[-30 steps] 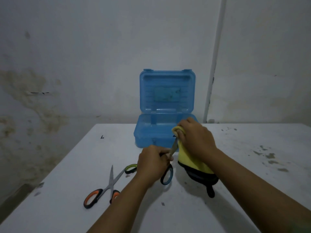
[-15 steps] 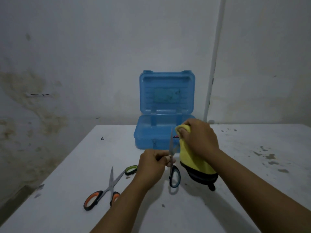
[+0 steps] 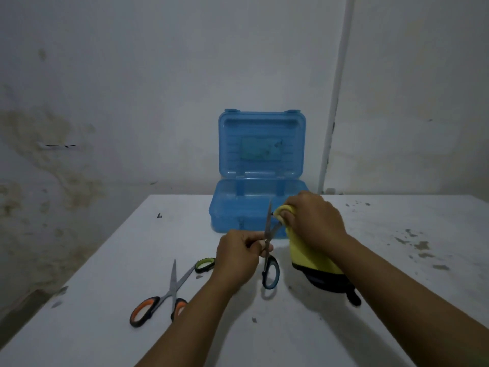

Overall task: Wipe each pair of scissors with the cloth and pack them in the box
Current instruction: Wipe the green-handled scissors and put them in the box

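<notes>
My left hand grips blue-handled scissors near the pivot, blades spread and pointing up, one handle loop hanging below. My right hand holds a yellow cloth with a black edge and pinches it around one blade. The open blue plastic box stands just behind, lid upright. On the white table, left of my forearm, orange-handled scissors lie with blades pointing away. A green handle loop of another pair shows beside my left wrist; the rest is partly hidden.
The table's far edge meets a stained wall; a white pipe runs up the wall right of the box. Dark specks and stains mark the table's right side. The left table edge drops to the floor.
The blue-handled scissors have turned upright and their blades have spread apart; my right hand with the cloth has slid to one blade. The pairs on the table have not moved.
</notes>
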